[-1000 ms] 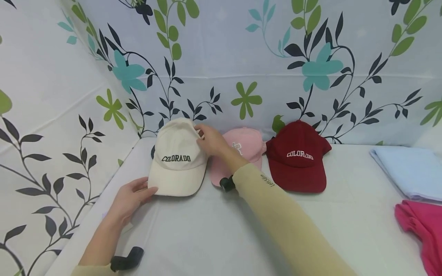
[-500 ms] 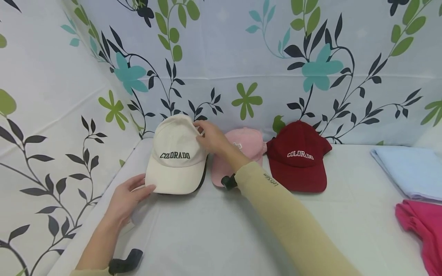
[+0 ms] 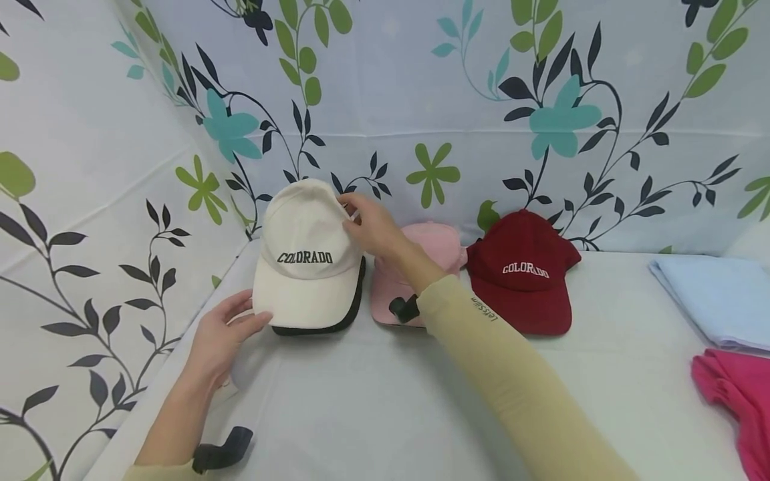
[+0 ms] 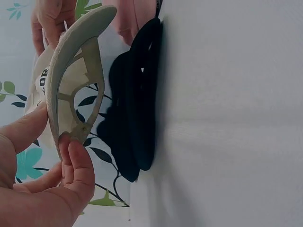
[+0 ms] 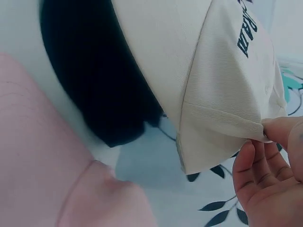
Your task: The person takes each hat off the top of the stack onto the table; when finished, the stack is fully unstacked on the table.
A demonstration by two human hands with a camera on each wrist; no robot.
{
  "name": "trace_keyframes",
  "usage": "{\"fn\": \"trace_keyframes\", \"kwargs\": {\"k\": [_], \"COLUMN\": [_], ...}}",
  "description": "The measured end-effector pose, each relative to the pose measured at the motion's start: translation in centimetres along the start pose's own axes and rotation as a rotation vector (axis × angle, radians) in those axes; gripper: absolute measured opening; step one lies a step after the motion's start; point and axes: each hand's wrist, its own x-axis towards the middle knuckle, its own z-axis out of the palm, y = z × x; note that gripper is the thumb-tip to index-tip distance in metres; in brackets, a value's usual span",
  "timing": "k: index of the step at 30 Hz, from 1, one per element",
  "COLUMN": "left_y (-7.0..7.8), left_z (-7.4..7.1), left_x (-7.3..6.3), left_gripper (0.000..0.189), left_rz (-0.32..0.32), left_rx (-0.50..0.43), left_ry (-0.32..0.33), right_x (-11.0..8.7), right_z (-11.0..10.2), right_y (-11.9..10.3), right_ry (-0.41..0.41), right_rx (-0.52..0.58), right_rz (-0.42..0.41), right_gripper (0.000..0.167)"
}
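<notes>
A cream baseball cap (image 3: 307, 230) with "COLORADO" in dark letters is held up between both hands. My left hand (image 3: 225, 334) pinches the left edge of its brim, thumb on top and fingers beneath, as the left wrist view shows. My right hand (image 3: 375, 227) pinches the fabric on the right side of the crown. Under and behind it lies a black cap (image 4: 135, 109), mostly hidden in the head view; the left wrist view shows a gap between the two. Just right of it sits a pink cap (image 3: 436, 244), partly covered by my right forearm.
A dark red "COLORADO" cap (image 3: 523, 274) stands right of the pink one, against the patterned cloth backdrop (image 3: 385, 80). Folded light blue cloth (image 3: 716, 300) and bright pink cloth (image 3: 730, 394) lie at the right on the white table (image 3: 361, 414).
The cream cap has risen off the black cap, whose brim now shows below and to the right. Both hands have moved up slightly with it. The other caps stay put.
</notes>
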Motion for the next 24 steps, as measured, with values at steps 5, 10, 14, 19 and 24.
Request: {"fn": "trace_keyframes", "kwargs": {"k": [5,10,14,19,24], "left_y": [0.6,1.3,2.0,2.9,3.8], "left_z": [0.0,0.3,0.9,2.1,3.2], "left_x": [-0.3,-0.6,-0.9,-1.4,-1.9], "left_gripper": [0.083,0.082,0.08,0.075,0.07], "left_rz": [0.015,0.032,0.063,0.112,0.165], "left_rx": [-0.014,-0.034,-0.058,-0.103,-0.14], "left_ry": [0.01,0.016,0.02,0.011,-0.021], "right_x": [-0.3,-0.7,-1.2,-2.6,-4.0], "right_z": [-1.1,-2.3,-3.5,-5.4,-7.1], "right_y": [-1.0,-1.4,-1.5,-1.6,-1.3], "right_ry": [0.014,0.034,0.039,0.059,0.106], "right_rx": [0.02,0.022,0.025,0.037,0.052], "right_rz": [-0.031,-0.059,-0.05,-0.02,-0.033], "right_gripper": [0.044,0.042,0.043,0.043,0.042]}}
